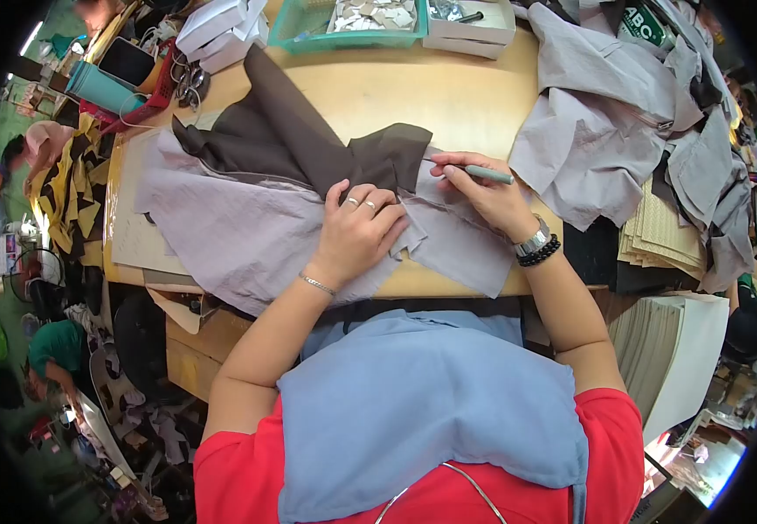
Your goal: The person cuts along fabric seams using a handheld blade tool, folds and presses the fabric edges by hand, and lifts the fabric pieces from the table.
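In the head view, my right hand [494, 194] grips a grey-green pen [487, 174] whose tip points left at the cloth. My left hand [362, 229], with rings on it, lies on the garment with its fingers bent and apart, pressing it down. Under and around both hands spreads a light grey fabric piece [230, 218]. Dark brown fabric [282, 131] is bunched above my left hand, joined or laid against the grey; I cannot tell which. The exact spot beneath my left palm is hidden.
A teal tray [300, 39] of small pale pieces and a white box [474, 39] stand at the back. More grey fabric [588, 140] heaps on the right, near stacked cream sheets [658, 236]. A red basket [155, 96] holds a blue-green cup [103, 86] at left. Another person [57, 349] is lower left.
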Available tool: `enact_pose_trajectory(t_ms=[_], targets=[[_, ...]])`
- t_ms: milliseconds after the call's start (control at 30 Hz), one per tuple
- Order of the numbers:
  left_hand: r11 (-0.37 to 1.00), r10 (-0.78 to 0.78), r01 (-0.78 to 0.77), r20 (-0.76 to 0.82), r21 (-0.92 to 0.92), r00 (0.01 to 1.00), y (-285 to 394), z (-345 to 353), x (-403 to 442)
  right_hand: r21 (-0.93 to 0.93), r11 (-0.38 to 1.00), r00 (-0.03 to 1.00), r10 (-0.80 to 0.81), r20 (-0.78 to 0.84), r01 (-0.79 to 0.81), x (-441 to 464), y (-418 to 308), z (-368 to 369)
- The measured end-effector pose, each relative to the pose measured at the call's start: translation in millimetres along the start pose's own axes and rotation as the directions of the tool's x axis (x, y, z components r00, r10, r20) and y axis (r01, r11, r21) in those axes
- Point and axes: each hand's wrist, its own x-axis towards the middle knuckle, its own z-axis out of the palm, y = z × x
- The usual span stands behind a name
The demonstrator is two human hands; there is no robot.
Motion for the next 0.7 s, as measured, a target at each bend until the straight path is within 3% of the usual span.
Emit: enact_pose_trajectory(t_ms=[133, 233, 700], targets=[[0.998, 0.009, -0.011, 0.032, 0.06, 0.999, 10, 4, -1, -0.243, 0.95, 0.98, -0.179, 0.081, 0.194, -2, 7, 2], [0.993, 0.003, -0.014, 0.09, 0.117, 0.996, 20, 4, 1, -0.141, 0.984, 0.994, -0.113, -0.012, 0.11, -13, 8, 8], [0.992, 0.004, -0.019, 0.116, 0.121, 0.993, 22, 11, -4, -0.291, 0.941, 0.984, -0.178, 0.013, 0.174, -27, 15, 0]])
